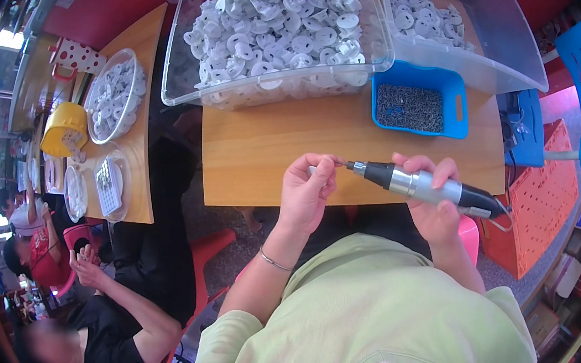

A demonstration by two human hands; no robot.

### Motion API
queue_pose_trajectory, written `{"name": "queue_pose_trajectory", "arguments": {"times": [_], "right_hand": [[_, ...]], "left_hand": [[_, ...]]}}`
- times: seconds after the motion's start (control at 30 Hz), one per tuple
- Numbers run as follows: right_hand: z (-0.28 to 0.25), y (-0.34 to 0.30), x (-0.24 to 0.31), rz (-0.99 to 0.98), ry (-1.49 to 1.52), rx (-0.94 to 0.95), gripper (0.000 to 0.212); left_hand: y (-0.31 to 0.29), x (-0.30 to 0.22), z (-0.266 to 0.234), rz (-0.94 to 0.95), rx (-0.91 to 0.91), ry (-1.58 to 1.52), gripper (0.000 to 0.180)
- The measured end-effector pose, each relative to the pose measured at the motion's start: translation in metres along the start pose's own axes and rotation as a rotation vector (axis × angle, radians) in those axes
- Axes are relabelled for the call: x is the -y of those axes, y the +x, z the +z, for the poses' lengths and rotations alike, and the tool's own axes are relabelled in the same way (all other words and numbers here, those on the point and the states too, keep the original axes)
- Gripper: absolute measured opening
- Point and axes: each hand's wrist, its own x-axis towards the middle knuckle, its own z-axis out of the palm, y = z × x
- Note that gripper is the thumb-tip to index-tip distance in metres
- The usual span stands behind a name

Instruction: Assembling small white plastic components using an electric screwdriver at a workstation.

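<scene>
My right hand (432,197) is wrapped round an electric screwdriver (413,185), silver and black with a cord at its back end. The tool lies tilted, its bit pointing left toward my other hand. My left hand (309,190) is closed in a pinch right at the bit's tip. A bit of a small white piece (313,170) shows between its fingers; the rest is hidden. Both hands are just over the near edge of the wooden table (266,152). Beyond them a blue basket (422,130) holds many small dark screws (411,107).
A clear bin (279,82) heaped with white round plastic parts (287,24) stands at the back, beside a second clear bin (498,50). An orange crate (540,200) is at the right. At a left table (137,192) with a white basket (102,131), a co-worker (119,316) sits.
</scene>
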Motion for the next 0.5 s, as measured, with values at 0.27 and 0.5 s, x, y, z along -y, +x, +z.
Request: {"name": "queue_pose_trajectory", "arguments": {"times": [0.27,0.5], "right_hand": [[0.002,0.000,0.005,0.091,0.065,-0.029,0.030],[0.002,0.000,0.008,0.073,0.015,0.038,0.031]], "left_hand": [[0.001,0.000,-0.011,0.158,0.045,0.222,0.005],[0.003,-0.006,-0.021,0.114,0.146,0.304,0.008]]}}
